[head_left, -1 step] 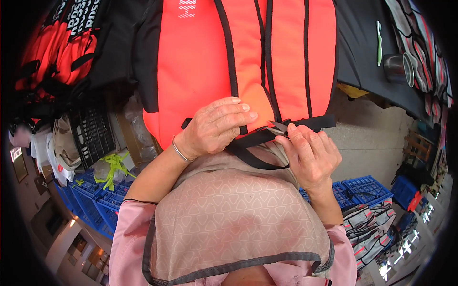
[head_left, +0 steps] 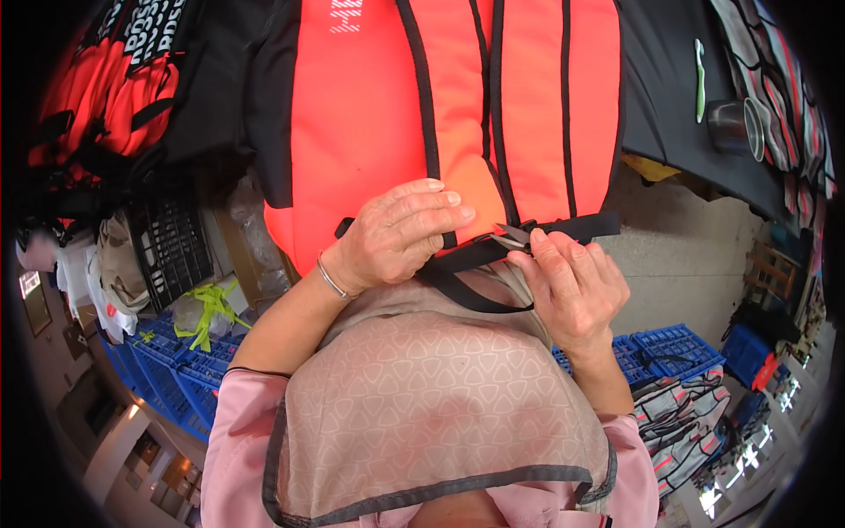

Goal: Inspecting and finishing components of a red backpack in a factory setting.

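A bright orange-red backpack (head_left: 352,114) with black edging lies in front of me, its near end hanging toward my apron. Curled over that end, my left hand (head_left: 400,231) grips the lower end of an orange shoulder strap (head_left: 462,176); its thumb is hidden. My right hand (head_left: 576,286) is closed around small thread snips (head_left: 510,236). Their two pointed blades stand slightly apart and point left, beside the black webbing (head_left: 475,255) at the strap's end. A loop of this webbing hangs below, between my hands.
A black-covered table (head_left: 669,114) carries a green-and-white tool (head_left: 700,81), a metal cup (head_left: 735,126) and grey straps (head_left: 779,97) at right. Red-and-black bags (head_left: 110,97) are piled at far left. Blue crates (head_left: 678,350) stand low on both sides; grey striped pieces (head_left: 682,422) lie lower right.
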{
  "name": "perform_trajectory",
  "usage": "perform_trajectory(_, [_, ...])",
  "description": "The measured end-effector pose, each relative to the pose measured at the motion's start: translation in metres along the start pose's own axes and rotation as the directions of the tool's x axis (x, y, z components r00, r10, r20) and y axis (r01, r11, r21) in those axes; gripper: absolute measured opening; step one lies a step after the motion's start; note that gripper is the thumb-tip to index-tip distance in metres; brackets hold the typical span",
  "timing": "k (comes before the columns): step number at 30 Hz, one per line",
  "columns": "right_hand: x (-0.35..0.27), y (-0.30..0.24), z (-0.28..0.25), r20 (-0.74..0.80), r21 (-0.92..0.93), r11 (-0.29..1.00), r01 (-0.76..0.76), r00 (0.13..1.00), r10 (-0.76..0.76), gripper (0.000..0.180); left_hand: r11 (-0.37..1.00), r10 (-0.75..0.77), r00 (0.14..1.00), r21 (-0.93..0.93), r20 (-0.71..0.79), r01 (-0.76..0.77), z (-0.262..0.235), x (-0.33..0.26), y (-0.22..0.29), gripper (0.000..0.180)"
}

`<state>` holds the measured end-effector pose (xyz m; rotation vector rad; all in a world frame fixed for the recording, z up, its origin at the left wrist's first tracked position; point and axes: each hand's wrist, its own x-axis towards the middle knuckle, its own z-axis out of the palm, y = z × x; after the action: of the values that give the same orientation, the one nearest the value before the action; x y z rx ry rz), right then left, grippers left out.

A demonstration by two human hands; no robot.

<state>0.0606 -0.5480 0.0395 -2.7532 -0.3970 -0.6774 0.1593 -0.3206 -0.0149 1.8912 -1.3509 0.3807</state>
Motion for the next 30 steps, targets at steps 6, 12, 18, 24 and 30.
perform_trajectory(6, [-0.01,0.002,0.014,0.075,0.437,0.855,-0.279,0.959,0.274,0.022,0.999,-0.032,0.999,-0.015,-0.021,0.032,0.002,0.001,0.001,0.006])
perform_trajectory(12, [-0.003,-0.001,0.007,0.597,0.592,0.177,-0.786,0.576,0.559,0.018,0.997,-0.071,0.996,-0.027,-0.054,0.069,0.004,-0.001,-0.001,0.015])
perform_trajectory(18, [0.0,-0.005,0.002,0.434,0.591,0.342,-0.73,0.645,0.629,0.018,0.996,-0.088,0.994,-0.036,-0.072,0.085,0.005,-0.003,-0.001,0.017])
perform_trajectory(24, [-0.005,-0.003,0.006,0.281,0.507,0.648,-0.568,0.82,0.499,0.023,0.995,-0.098,0.993,-0.037,-0.067,0.096,0.006,-0.002,0.001,0.017])
perform_trajectory(30, [-0.001,-0.001,0.01,0.282,0.505,0.662,-0.554,0.831,0.48,0.023,0.994,-0.107,0.992,-0.035,-0.071,0.105,0.007,0.0,-0.003,0.017])
